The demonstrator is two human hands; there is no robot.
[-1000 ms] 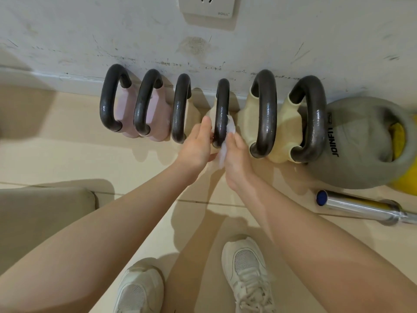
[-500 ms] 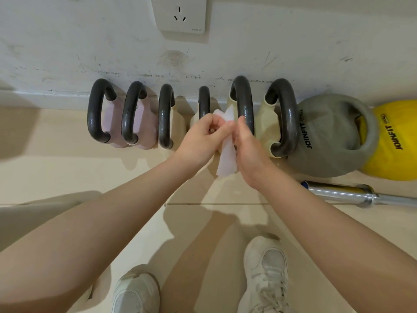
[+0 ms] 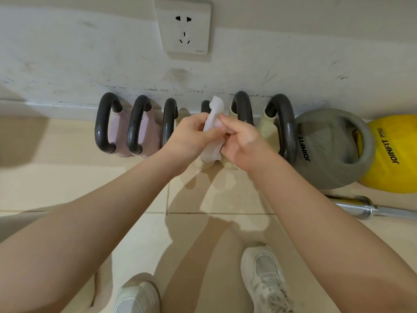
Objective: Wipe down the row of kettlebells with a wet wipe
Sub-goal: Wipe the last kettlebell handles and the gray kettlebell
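Wet wipe (image 3: 213,132) pinched between left hand (image 3: 191,136) and right hand (image 3: 242,141), hiding the middle kettlebells (image 3: 205,106).

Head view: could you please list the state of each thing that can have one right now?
wet wipe: held up off the kettlebells, pinched between both hands.
left hand: grips the wipe.
right hand: pinches the wipe.
pink kettlebells: upright by the wall, untouched.
cream kettlebells: upright, partly hidden behind the hands.
grey kettlebell: on the floor, handle toward the yellow kettlebell.
wall socket: nothing plugged in.
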